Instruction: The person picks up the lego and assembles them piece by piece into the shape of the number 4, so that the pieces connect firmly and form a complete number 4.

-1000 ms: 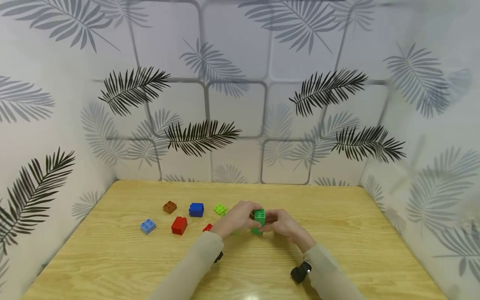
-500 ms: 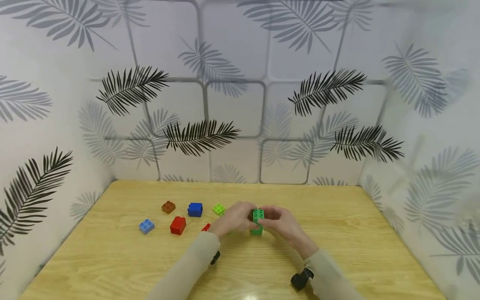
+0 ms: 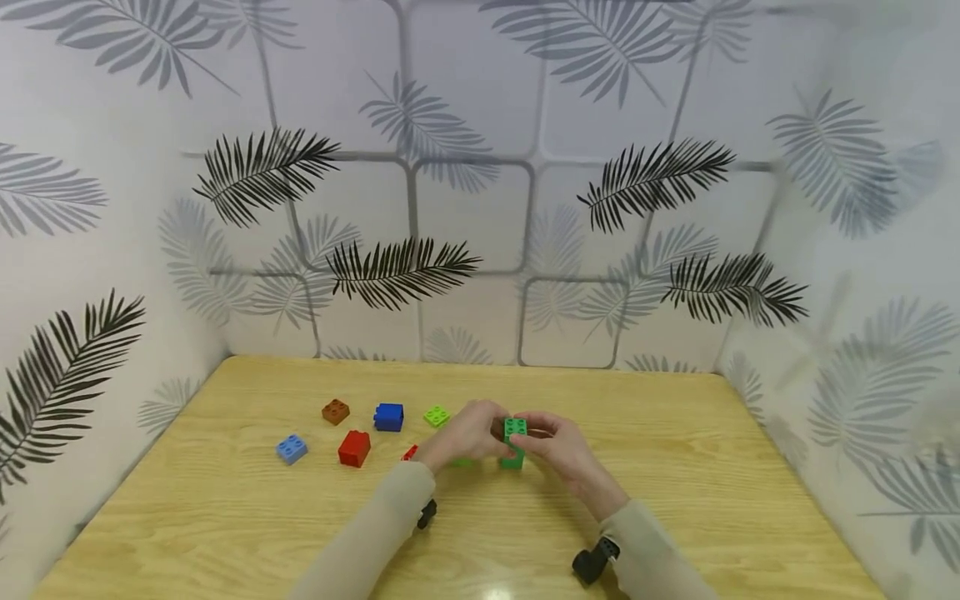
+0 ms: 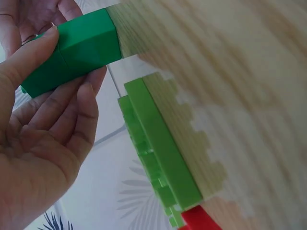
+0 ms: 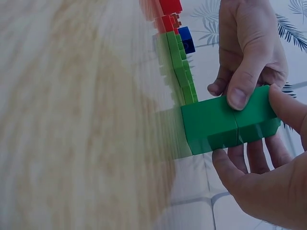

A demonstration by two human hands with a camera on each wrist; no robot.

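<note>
Two dark green toy bricks stand stacked as an upright tower [image 3: 513, 458] on the table, a seam showing between them in the right wrist view. My left hand [image 3: 471, 433] holds the tower from the left, its thumb across the near side [image 4: 48, 143]. From the right, my right hand [image 3: 562, 450] grips the upper brick between thumb and fingers, and more of its fingertips touch the tower's side [image 5: 268, 187]. Beside the tower lies a long light green studded brick [image 4: 163, 143], mostly hidden under the left hand in the head view.
On the wooden table [image 3: 637, 500], left of the hands, lie a red block [image 3: 354, 449], a blue block [image 3: 389, 417], a brown brick [image 3: 335, 411], a light blue brick [image 3: 292, 449], a lime brick [image 3: 437, 416] and a small red brick [image 3: 409, 452]. Patterned walls enclose the table.
My right thumb has moved up from the tower's lower part to its upper brick. The left hand keeps its hold, and the tower stays in place.
</note>
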